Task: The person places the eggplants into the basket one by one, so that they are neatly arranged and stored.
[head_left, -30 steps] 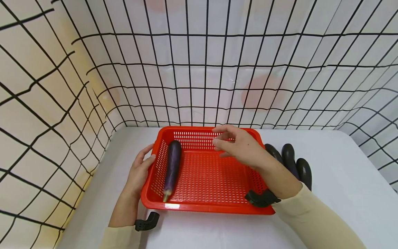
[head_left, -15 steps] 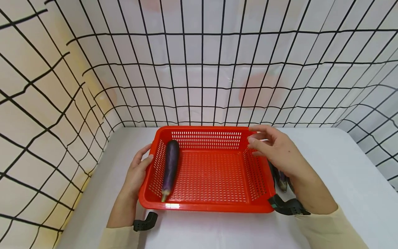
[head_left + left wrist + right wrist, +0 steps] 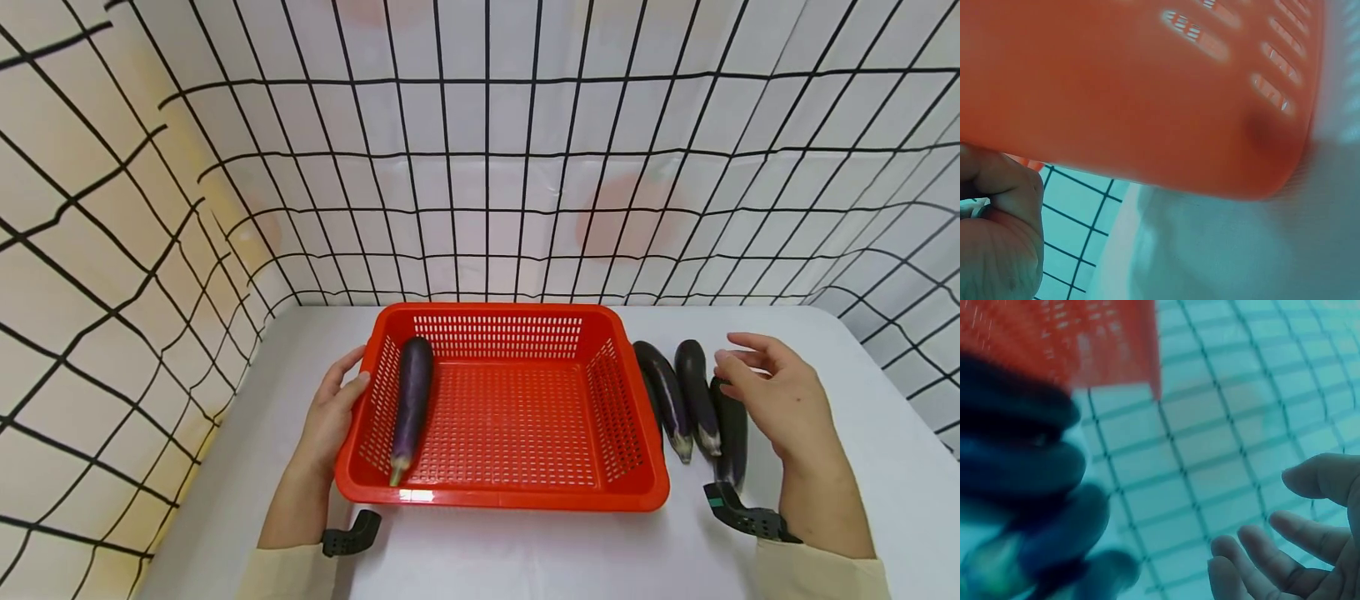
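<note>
Two hands in view: left hand [image 3: 336, 412] grips red basket [image 3: 502, 498] at its left rim; right hand [image 3: 783, 400] unclasped, holding nothing, near several loose eggplants [image 3: 697, 392] on white table [image 3: 555, 558], right of basket. Single eggplant [image 3: 412, 400] lies inside, along left wall. Black wire grid [image 3: 487, 81] behind.

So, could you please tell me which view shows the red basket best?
The head view, since the red basket appears there almost entire, with its inside visible. The left wrist view shows only a close part of it; the right wrist view, a blurred part.
</note>
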